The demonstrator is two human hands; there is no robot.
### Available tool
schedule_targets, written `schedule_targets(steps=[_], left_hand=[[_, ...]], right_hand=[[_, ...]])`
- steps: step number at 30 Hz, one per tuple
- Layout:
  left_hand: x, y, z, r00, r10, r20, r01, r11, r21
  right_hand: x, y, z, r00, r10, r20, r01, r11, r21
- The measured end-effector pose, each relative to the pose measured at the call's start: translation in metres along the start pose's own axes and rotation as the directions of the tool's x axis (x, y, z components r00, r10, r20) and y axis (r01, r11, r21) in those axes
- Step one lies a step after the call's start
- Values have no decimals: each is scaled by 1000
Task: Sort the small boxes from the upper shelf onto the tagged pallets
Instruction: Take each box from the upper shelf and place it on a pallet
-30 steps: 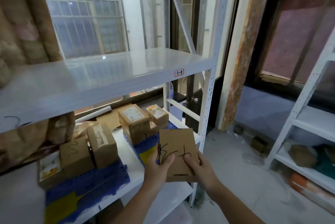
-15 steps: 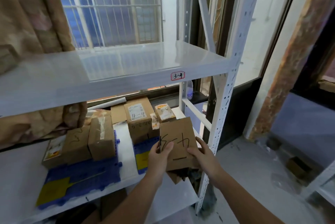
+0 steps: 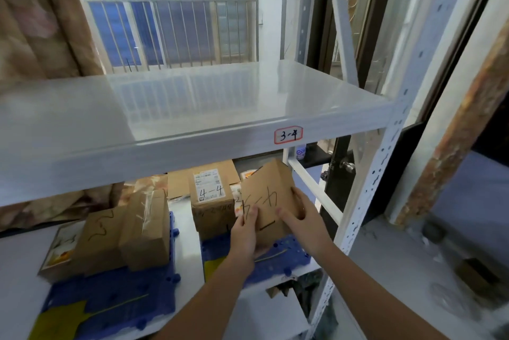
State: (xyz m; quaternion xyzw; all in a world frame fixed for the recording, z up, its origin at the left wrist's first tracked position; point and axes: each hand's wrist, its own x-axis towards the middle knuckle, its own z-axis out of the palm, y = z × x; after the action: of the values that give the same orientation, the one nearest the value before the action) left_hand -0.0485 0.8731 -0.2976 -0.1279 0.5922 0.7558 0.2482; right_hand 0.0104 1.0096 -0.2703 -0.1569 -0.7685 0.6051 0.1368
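Observation:
A brown cardboard box [image 3: 268,196] with handwritten black marks is gripped from both sides, tilted, just over the right blue pallet [image 3: 286,255] on the middle shelf. My left hand [image 3: 245,232] holds its left edge, thumb on the front face. My right hand [image 3: 300,218] holds its right edge. Behind it on that pallet stands a box labelled 4-4 [image 3: 212,196]. The left blue pallet [image 3: 110,304] carries three brown boxes [image 3: 146,229] and has a yellow tag [image 3: 59,321]. The upper shelf [image 3: 192,108], tagged 3-4 [image 3: 288,135], holds no boxes in view.
A white perforated upright [image 3: 382,163] of the rack stands right of my hands. A patterned curtain [image 3: 33,23] hangs at the left before a barred window [image 3: 170,9]. A lower shelf [image 3: 275,317] shows below. Grey floor with debris [image 3: 473,279] lies to the right.
Both hands have carried the box forward and under the upper shelf, down towards the right blue pallet. The view has swung left and closer to the rack.

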Motion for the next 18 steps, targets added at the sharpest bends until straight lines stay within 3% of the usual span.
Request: schedule_targets(steps=[5, 13, 18], left_hand=[[24, 14, 8, 993, -116, 12, 116, 980, -160], [57, 23, 22, 986, -145, -85, 109, 937, -333], [63, 25, 30, 987, -130, -94, 63, 854, -516]], right_hand=[[35, -3, 12, 999, -49, -17, 46, 992, -118], [74, -6, 20, 994, -107, 22, 109, 963, -248], [100, -7, 23, 984, -168, 58, 178, 926, -332]])
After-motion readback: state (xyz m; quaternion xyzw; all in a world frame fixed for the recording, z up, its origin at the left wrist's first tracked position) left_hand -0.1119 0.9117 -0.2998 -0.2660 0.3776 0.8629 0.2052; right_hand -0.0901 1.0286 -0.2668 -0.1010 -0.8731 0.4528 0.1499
